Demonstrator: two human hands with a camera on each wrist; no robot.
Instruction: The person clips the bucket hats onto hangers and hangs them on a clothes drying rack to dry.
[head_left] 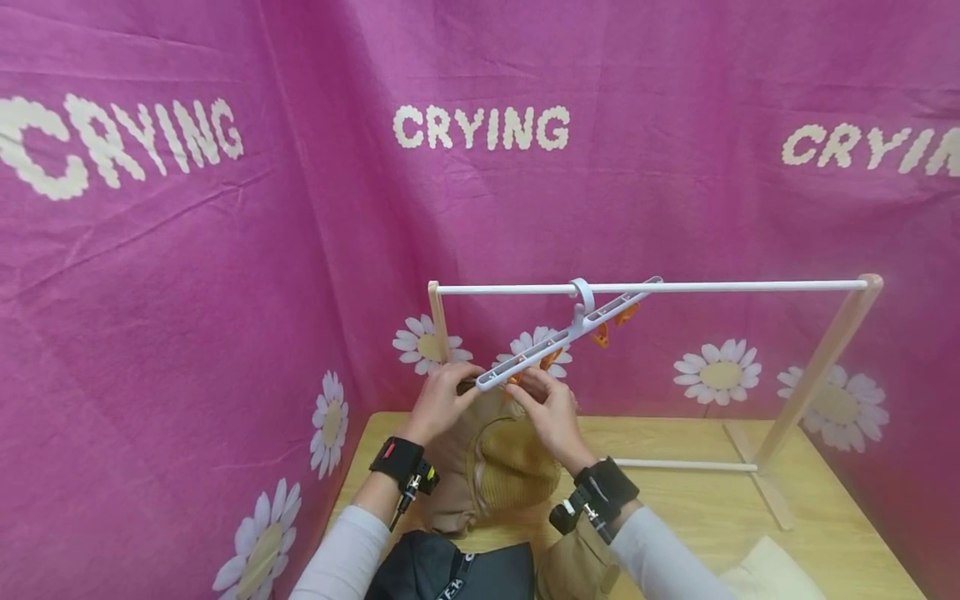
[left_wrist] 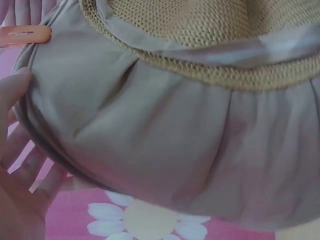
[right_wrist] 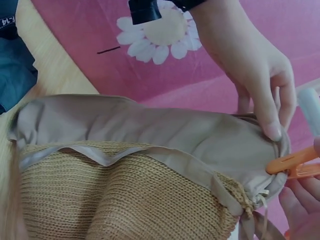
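A sun hat [head_left: 513, 467] with a woven straw crown and a tan cloth brim [left_wrist: 150, 135] hangs below the left end of a pale grey clip hanger [head_left: 536, 354]. My left hand [head_left: 442, 404] pinches the edge of the brim, thumb on one face and fingers behind it. An orange clip [right_wrist: 292, 162] sits over the brim's edge, close to the left thumb. My right hand [head_left: 551, 412] pinches this clip's handles at the hanger's end; part of the grip is cut off in the right wrist view. Other orange clips [head_left: 602, 335] hang along the hanger.
The hanger hooks over the white rod [head_left: 720, 286] of a wooden rack [head_left: 817, 375] on the table [head_left: 675, 508]. A dark folded item [head_left: 450, 571] with a lettered strap, a tan item [head_left: 577, 562] and a cream item [head_left: 772, 571] lie near the front. Pink curtains [head_left: 480, 208] surround the table.
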